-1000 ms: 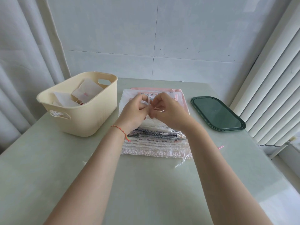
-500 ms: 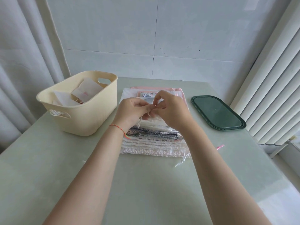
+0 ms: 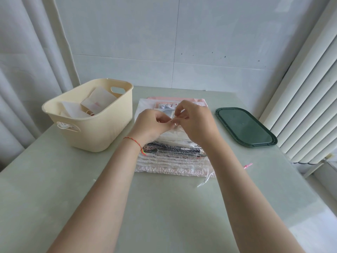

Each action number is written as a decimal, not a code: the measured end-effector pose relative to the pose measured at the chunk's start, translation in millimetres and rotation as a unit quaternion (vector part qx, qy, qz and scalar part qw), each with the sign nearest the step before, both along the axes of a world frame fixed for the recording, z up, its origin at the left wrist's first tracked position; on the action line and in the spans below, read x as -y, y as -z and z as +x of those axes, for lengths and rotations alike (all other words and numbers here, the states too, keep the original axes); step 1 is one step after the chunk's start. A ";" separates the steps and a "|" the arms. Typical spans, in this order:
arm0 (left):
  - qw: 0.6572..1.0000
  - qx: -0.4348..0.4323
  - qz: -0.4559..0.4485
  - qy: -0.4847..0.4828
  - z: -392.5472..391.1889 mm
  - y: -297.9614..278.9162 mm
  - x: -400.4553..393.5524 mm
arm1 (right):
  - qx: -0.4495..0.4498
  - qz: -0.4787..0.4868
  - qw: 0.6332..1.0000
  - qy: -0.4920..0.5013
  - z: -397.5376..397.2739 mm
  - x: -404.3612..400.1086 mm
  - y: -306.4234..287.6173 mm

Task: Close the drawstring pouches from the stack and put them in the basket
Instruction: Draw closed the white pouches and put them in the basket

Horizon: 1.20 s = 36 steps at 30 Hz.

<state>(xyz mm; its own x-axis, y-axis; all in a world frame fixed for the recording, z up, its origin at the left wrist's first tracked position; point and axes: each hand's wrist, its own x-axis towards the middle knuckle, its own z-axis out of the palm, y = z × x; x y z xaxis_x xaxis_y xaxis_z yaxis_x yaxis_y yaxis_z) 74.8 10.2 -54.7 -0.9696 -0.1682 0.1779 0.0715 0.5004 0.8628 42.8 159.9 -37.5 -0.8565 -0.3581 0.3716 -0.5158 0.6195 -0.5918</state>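
Observation:
A stack of drawstring pouches [image 3: 171, 161] lies flat in the middle of the table, white and pink ruffled edges toward me. Above it my left hand [image 3: 152, 126] and my right hand [image 3: 196, 121] meet, fingertips pinched together on the mouth and thin string of a small white pouch [image 3: 172, 133] that hangs just over the stack. Most of that pouch is hidden behind my hands. The cream plastic basket [image 3: 102, 128] stands to the left of the stack, with a few white pouches [image 3: 98, 101] inside.
A dark green oval lid [image 3: 244, 127] lies to the right of the stack. A small pink tie [image 3: 248, 165] rests on the table near my right forearm. Curtains hang on the left, a ribbed radiator or blind on the right, a tiled wall behind.
My hands have shifted slightly toward me and lower over the stack, fingers still working at the small pouch's string. The stack and basket have not moved.

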 end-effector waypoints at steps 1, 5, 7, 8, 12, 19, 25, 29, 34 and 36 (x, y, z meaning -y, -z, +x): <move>1.000 -0.003 -0.004 -0.005 0.4 -0.7 -0.1 | -0.006 0.006 1.000 0.001 0.0 0.2 -0.1; 1.000 -0.007 0.023 -0.016 2.9 -4.4 -1.3 | -0.033 0.036 0.999 0.003 1.2 1.9 0.3; 0.999 -0.010 0.038 -0.016 4.5 -5.8 -2.7 | -0.054 0.056 0.997 0.010 0.6 3.0 1.6; 0.999 -0.011 0.043 -0.017 4.8 -6.3 -3.2 | -0.062 0.064 0.996 0.013 -0.2 3.4 2.3; 0.999 -0.009 0.049 -0.022 4.1 -6.5 -4.0 | -0.079 0.100 0.992 0.023 -2.0 3.4 3.2; 0.999 -0.016 0.036 -0.027 2.1 -4.0 -3.7 | -0.117 0.115 0.986 0.016 3.5 3.4 0.0; 0.999 0.004 0.041 -0.026 3.2 -5.1 -3.5 | -0.114 0.101 0.988 0.023 3.6 4.5 2.9; 0.999 0.005 0.037 -0.024 3.7 -5.8 -3.8 | -0.120 0.100 0.987 0.032 3.5 3.9 3.8; 1.000 -0.007 0.017 -0.018 3.8 -4.6 -3.6 | -0.102 0.148 0.983 0.036 6.3 5.6 -0.3; 1.000 -0.015 0.002 -0.018 2.9 -3.6 -3.2 | -0.101 0.167 0.980 0.035 7.1 5.9 -0.1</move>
